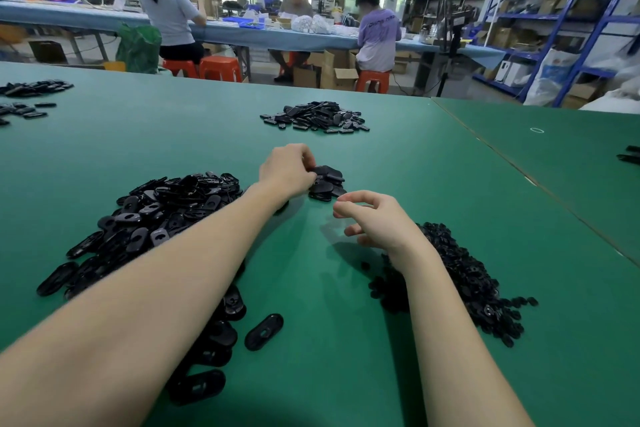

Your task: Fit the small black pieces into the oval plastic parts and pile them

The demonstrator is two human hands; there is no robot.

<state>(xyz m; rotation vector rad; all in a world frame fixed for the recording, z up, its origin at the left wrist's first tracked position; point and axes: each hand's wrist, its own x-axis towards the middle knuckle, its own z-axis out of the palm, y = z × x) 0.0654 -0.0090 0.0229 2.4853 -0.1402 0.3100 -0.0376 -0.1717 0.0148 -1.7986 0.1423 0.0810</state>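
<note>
Table: we work at a green table [398, 340] that fills the lower view; a seam splits off a second green panel on the right.
Left hand: our left hand [287, 172] reaches forward across the table, fingers curled down onto the near edge of the small pile [327, 182]. It touches the top pieces there; we cannot tell whether it pinches one or only presses on it.
Right hand: our right hand [374, 218] hangs just above the table, nearer to us than the small pile, fingers loosely curled and apart, thumb and forefinger not meeting. We see nothing in it.
Small pile: a low stack of black ovals, straight ahead, between the two hands.
Ovals: a broad heap of black ovals [156, 218], each with a hole in the middle, lies to the left, partly under our left forearm. One loose oval [264, 331] lies apart from it, near us.
Black pieces: a heap of small black pieces [474, 288] lies to the right, beside and partly behind our right wrist.
Far pile: another pile [315, 116] of black parts sits further out on the table, well apart from the hands.
Left edge: more black parts [31, 90] lie at the far left.
Background: people [377, 35] sit on orange stools [220, 68] at a long blue bench; blue shelves [561, 28] stand on the right.
</note>
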